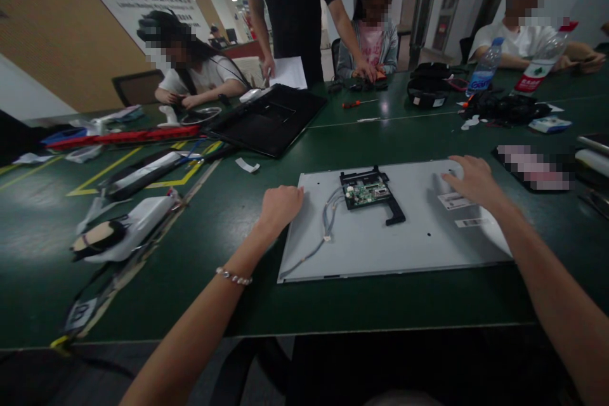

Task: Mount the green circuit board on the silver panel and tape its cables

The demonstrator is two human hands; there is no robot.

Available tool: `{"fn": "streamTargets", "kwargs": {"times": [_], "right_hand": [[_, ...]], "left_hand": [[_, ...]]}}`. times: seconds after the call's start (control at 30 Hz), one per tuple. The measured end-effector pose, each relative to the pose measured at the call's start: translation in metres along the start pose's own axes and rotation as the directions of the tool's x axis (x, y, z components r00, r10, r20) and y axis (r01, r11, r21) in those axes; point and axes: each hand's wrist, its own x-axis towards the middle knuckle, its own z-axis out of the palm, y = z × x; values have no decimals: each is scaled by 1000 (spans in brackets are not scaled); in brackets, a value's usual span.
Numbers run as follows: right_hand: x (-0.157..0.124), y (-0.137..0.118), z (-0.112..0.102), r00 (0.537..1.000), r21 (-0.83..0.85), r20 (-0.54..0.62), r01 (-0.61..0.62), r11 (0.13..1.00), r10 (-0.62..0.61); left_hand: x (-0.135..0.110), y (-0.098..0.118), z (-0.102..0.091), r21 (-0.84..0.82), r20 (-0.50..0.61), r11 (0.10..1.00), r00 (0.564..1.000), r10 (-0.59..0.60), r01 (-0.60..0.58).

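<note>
The panel (361,247) is laid flat on the table (380,311), between the left hand (281,208) and the right hand (473,184). The left hand is curled at the panel's left edge; whether that edge is pinched cannot be told. The right hand is spread wide at the panel's right end; contact cannot be confirmed. If the panel is raised unevenly, it may be flexed or dropped, since no firm grip is evident on the right. The cable (327,222), inward of the left hand, may be snagged and its joint at the exposed board (368,193) strained. The board side is faced upward; the long axis is aligned sideways, from left hand to right hand, with the board set between them, toward the far edge
</note>
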Motion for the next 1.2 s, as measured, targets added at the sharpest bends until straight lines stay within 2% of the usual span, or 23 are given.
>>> {"fn": "streamTargets", "kwargs": {"times": [0.07,0.13,0.23,0.3,0.4,0.5,0.57,0.67,1.0,1.2], "right_hand": [[-2,-14,6,986,-123,78,156,980,-147],[-4,-34,12,939,-134,239,284,949,-247],[-5,-65,25,797,-20,497,405,914,-343],[-2,-80,35,720,35,596,419,908,-355],[5,-91,52,648,93,664,424,901,-374],[11,-92,65,611,131,661,479,868,-436],[12,-90,68,613,138,637,505,852,-467],[7,-88,64,650,121,599,505,855,-469],[-40,-65,21,723,85,548,451,889,-420],[-51,-54,21,752,126,499,428,895,-430]], "left_hand": [[1,-1,2,1,-11,1000,1000,1,-1],[2,-2,4,-1,-18,1000,1000,8,-8],[3,-4,6,-15,-19,1000,1000,21,-22],[4,-6,6,-24,-17,999,999,29,-29],[4,-7,6,-30,-16,999,999,35,-35],[5,-8,6,-43,-7,998,999,42,-42],[5,-8,6,-54,2,998,999,38,-37],[5,-8,4,-68,23,997,999,26,-24],[5,-9,-1,-55,50,998,998,29,-26],[5,-9,0,-40,33,999,999,32,-31]]}}
